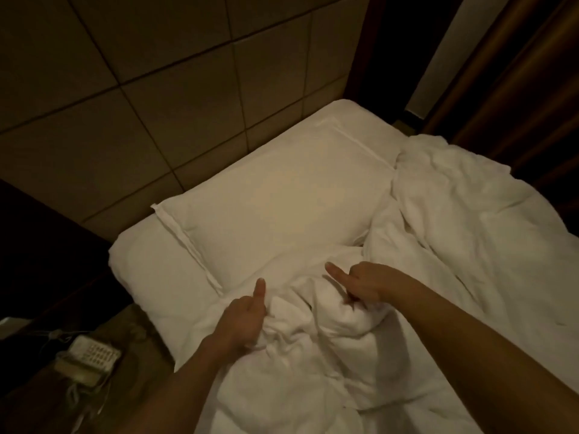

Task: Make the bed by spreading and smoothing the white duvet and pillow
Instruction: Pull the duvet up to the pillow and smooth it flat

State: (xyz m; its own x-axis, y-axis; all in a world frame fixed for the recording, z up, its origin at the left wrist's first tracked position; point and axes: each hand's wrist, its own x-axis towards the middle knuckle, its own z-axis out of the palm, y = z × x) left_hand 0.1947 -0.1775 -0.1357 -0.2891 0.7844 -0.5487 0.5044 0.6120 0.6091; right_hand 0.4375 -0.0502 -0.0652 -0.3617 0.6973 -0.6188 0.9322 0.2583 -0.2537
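A white pillow (275, 198) lies flat at the head of the bed against the padded headboard. The white duvet (463, 220) is crumpled over the right and near part of the mattress, with a bunched fold (316, 311) just below the pillow. My left hand (242, 317) grips the left side of that bunched fold, thumb pointing up. My right hand (363, 285) grips its right side, thumb stretched toward the pillow. Both forearms reach in from the bottom edge.
A padded tan headboard (156, 89) runs behind the bed. A dark nightstand (47, 245) stands at the left. A white telephone (91, 358) with a cord sits at the lower left. Brown curtains (517, 73) hang at the upper right.
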